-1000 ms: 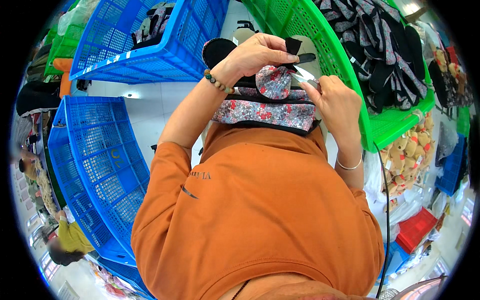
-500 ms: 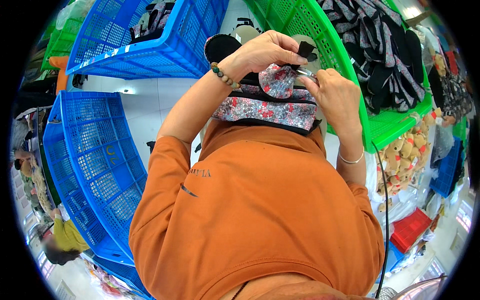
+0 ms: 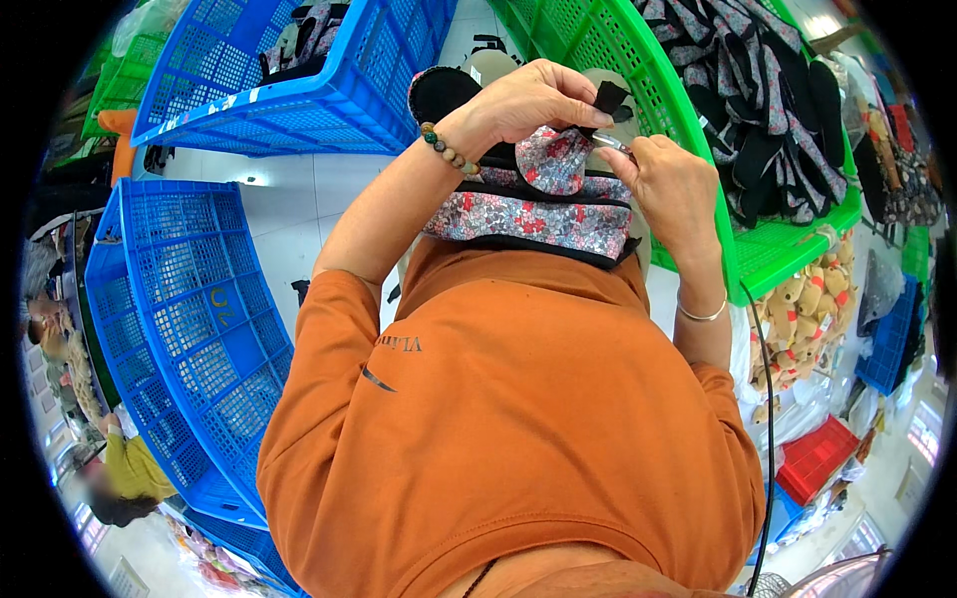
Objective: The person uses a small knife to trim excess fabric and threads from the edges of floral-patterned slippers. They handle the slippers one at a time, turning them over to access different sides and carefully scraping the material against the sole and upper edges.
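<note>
My left hand [image 3: 533,103] is closed, thumb and fingers pinching a floral fabric piece [image 3: 553,162] with a black end [image 3: 611,97] that sticks up past the fingertips. Close beside it, my right hand [image 3: 676,189] is wrapped round small metal thread snips [image 3: 620,147], whose blades point left at the held fabric's edge. The fingers partly hide the snips, and I cannot make out whether the blades touch the cloth. Across my lap, just below both hands, lie more floral pieces [image 3: 528,221] with black edging. A rounded black-lined piece [image 3: 442,96] is left of my left wrist.
A green crate [image 3: 688,130] at the right holds a heap of floral and black pieces [image 3: 768,110]. Blue crates [image 3: 289,122] [image 3: 204,329] stand at the left; the far one has similar pieces inside. Tan plush items [image 3: 802,319] and a black cable [image 3: 766,419] are on the right.
Almost nothing differs. Both hands keep their hold, with only a very slight shift of the right hand and the fabric.
</note>
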`<state>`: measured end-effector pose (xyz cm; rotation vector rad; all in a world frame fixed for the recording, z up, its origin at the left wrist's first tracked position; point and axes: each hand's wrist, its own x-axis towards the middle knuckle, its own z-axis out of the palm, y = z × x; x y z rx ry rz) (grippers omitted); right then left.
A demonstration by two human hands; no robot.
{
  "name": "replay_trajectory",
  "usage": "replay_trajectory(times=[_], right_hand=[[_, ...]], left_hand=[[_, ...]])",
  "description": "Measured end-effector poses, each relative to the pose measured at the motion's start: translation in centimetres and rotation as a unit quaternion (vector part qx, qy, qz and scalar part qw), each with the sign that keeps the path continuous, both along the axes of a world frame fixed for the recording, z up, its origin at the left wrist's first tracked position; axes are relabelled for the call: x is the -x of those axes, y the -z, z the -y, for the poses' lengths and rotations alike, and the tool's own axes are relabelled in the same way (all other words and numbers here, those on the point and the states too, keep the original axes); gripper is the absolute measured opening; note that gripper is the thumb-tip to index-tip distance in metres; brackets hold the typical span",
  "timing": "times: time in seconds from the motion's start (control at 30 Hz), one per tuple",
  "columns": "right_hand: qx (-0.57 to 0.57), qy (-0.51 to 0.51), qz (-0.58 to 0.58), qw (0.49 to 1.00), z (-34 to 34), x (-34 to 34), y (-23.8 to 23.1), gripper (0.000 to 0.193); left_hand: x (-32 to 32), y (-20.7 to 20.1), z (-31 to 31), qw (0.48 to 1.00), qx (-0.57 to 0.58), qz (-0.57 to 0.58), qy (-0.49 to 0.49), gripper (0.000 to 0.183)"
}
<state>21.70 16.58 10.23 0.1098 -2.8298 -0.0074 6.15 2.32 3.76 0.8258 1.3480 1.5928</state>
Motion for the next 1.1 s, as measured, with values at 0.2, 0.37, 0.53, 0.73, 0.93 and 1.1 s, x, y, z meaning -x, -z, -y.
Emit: replay_trajectory(times=[0.2, 0.37, 0.53, 0.73, 0.93, 1.1], right_hand=[[-0.015, 0.01, -0.004, 1.0, 0.0, -0.2, 0.2, 0.041], [0.031, 0.07, -0.04, 0.996, -0.8, -0.2, 0.5, 0.043], [0.039, 0.105, -0.031, 0.993, -2.2, -0.9, 1.7, 0.046], [0.076, 0.111, -0.026, 0.991, -2.6, -0.9, 3.4, 0.047], [0.137, 0.096, -0.017, 0.986, -1.8, -1.0, 2.8, 0.049], [0.196, 0.077, 0.003, 0.978, -2.0, -1.5, 2.8, 0.047]], left_hand=[[-0.5, -0.2, -0.1, 0.999, 0.013, 0.028, -0.023, 0.014], [0.4, -1.4, 0.6, 0.997, 0.007, -0.023, -0.078, 0.013], [7.4, -3.9, 6.6, 0.86, 0.078, -0.264, -0.429, 0.016], [4.6, -1.9, 8.4, 0.672, 0.109, -0.587, -0.438, 0.026], [1.4, 0.1, 3.6, 0.938, 0.073, -0.34, 0.02, 0.037], [0.6, -1.2, 2.0, 0.9, 0.125, -0.404, 0.108, 0.042]])
